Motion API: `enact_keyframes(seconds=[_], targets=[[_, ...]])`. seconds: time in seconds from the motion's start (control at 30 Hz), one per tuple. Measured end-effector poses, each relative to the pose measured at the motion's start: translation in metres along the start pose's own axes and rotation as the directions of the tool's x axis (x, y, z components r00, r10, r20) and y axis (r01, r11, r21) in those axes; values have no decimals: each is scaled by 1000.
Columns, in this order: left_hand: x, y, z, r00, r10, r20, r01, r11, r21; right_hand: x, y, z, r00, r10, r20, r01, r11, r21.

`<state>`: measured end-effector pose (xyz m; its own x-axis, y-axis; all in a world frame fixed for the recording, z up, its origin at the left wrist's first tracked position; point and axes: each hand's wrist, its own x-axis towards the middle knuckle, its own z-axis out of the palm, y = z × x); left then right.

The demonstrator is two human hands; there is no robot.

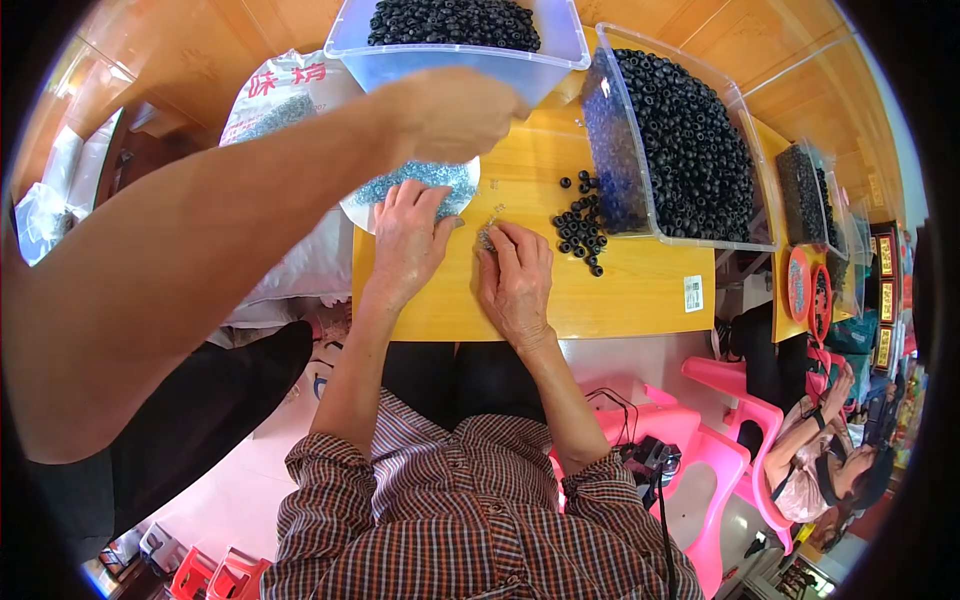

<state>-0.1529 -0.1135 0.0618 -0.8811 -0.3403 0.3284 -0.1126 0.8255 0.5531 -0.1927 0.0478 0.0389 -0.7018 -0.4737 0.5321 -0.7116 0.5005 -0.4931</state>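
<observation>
My left hand (408, 240) lies at the near rim of a round white plate (361, 216), its fingers apart over a heap of small clear bluish pieces (375, 189). To its right, my right hand (520, 275) rests on the yellow table (640, 300) with fingers curled together. At those fingertips is a little cluster of clear pieces (486, 238); their exact kind is too small to make out. Several black, round, ring-like pieces (580, 232) lie loose to the right of my right hand.
Another person's bare arm (260, 215) reaches in from the left, its closed hand (460, 112) above the plate. Behind stands a clear tub (460, 70) of black pieces; a larger one (650, 190) is at right. A white sack (300, 265) leans left. Pink chairs (715, 470) stand at right.
</observation>
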Motion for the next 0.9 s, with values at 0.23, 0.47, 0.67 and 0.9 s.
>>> enact_keyframes(seconds=[0.23, 0.47, 0.67, 0.9], targets=[[-2, 8, 4, 999, 52, -18, -53, 995, -81, 0, 1, -1, 1000, 3, -6, -3, 1000, 16], [-4, 12, 6, 999, 51, 13, -46, 971, -233, -1, 1, 0, 1000, -13, -6, 13, 999, 33], [-7, 10, 1, 998, 36, -53, -48, 971, -236, -2, 2, -1, 999, 20, -26, -19, 999, 35], [-3, 8, 2, 995, 24, -98, -26, 999, -19, -3, 2, 0, 999, 14, -41, -12, 999, 44]])
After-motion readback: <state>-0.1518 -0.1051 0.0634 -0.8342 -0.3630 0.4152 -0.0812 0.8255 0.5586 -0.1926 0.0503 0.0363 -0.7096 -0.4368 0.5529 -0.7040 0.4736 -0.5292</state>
